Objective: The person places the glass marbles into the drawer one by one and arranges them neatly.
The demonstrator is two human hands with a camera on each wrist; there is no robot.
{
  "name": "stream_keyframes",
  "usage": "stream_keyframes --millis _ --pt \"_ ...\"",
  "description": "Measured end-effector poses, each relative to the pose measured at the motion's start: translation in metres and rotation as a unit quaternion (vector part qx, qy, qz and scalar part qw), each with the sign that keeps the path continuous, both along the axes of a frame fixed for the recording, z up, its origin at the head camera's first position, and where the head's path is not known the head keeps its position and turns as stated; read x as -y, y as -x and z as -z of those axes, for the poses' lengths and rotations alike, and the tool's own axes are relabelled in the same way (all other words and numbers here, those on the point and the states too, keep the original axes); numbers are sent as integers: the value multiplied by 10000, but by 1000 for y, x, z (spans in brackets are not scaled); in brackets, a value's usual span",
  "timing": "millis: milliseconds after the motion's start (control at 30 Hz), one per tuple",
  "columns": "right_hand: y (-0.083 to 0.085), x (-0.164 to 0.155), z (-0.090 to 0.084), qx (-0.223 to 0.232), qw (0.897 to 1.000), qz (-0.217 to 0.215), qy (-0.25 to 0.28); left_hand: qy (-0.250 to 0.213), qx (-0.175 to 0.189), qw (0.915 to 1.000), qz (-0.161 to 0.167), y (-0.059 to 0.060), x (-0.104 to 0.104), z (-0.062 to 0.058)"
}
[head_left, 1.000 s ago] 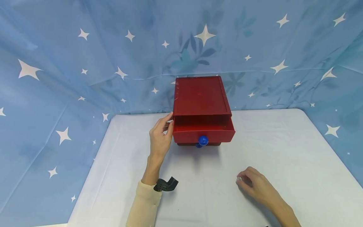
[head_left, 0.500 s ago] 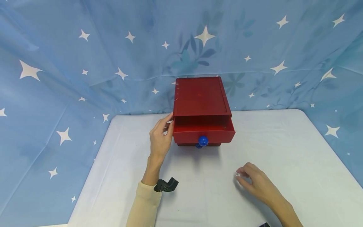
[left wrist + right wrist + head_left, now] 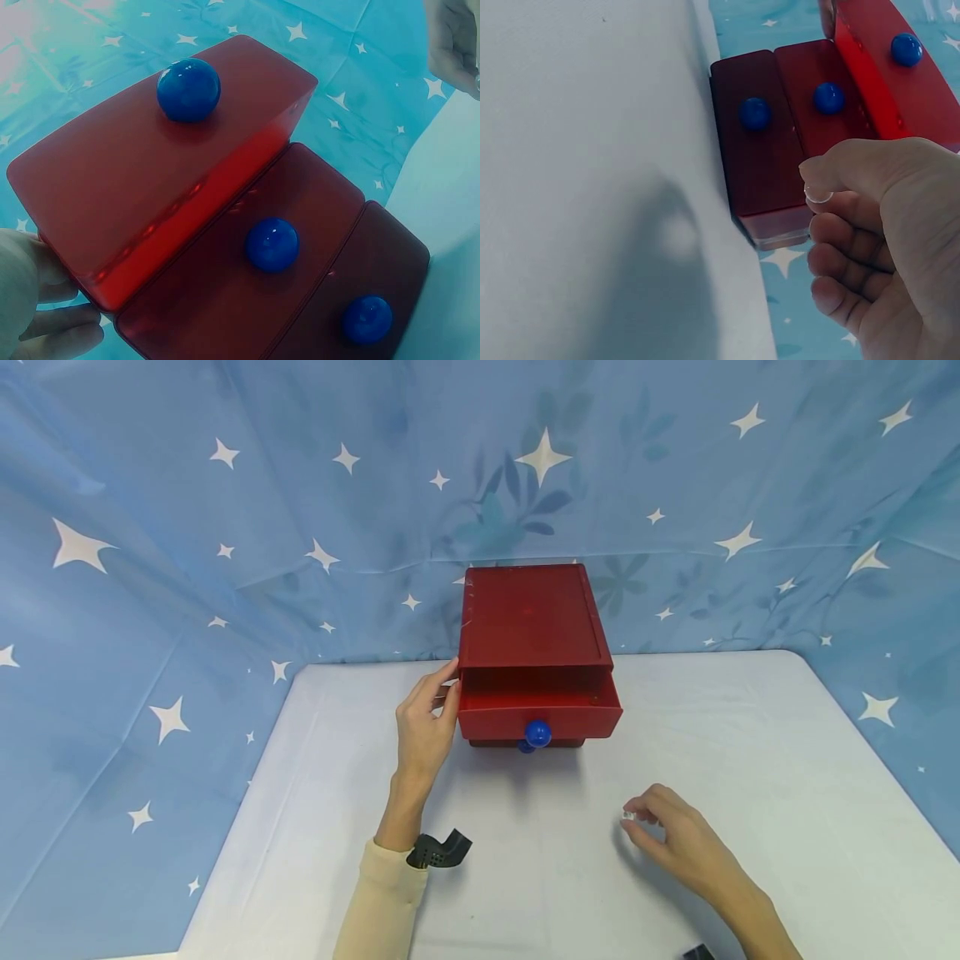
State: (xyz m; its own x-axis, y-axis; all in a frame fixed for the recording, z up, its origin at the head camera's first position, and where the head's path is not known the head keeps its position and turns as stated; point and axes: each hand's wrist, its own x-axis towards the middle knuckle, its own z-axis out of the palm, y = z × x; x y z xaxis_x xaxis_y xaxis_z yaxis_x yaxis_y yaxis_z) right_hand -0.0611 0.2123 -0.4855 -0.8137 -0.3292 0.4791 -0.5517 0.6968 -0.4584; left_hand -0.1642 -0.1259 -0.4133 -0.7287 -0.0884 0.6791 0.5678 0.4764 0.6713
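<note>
Top drawer stood open; my left hand braced red cabinet, fingers relaxed. My right hand pinched small clear ring, not yet in drawer.

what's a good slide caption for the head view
Left hand steadies a red drawer chest with its top drawer pulled out, while the right hand pinches a small clear object.

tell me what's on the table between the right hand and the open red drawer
Nothing: in the head view only bare white tablecloth lies between the right hand, which pinches a small clear object, and the open top drawer.
</note>
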Motion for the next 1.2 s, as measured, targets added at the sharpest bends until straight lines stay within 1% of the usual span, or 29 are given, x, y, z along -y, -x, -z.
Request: stream_keyframes --millis 200,333,500,633,833,1033,1200 --pt "3 1 -2 -261 9995 -91 165 -48 30 9999 113 3 4 6" --pt "5 2 -4 -396 9990 -104 197 -40 -24 9998 173 3 5 7" --pt "6 3 -10 -498 9984 -145 235 16 -57 9998 171 4 5 7" --pt "8 4 -14 -523 9981 -198 255 51 -42 9999 143 4 5 7" --pt "11 5 -21 -363 9990 -216 120 -2 -90 9998 161 4 4 7" --pt "15 7 -28 -575 9975 -323 238 74 -48 9999 131 4 5 7" --pt "17 9 -33 -510 9978 -337 248 142 -14 9998 121 3 6 7"
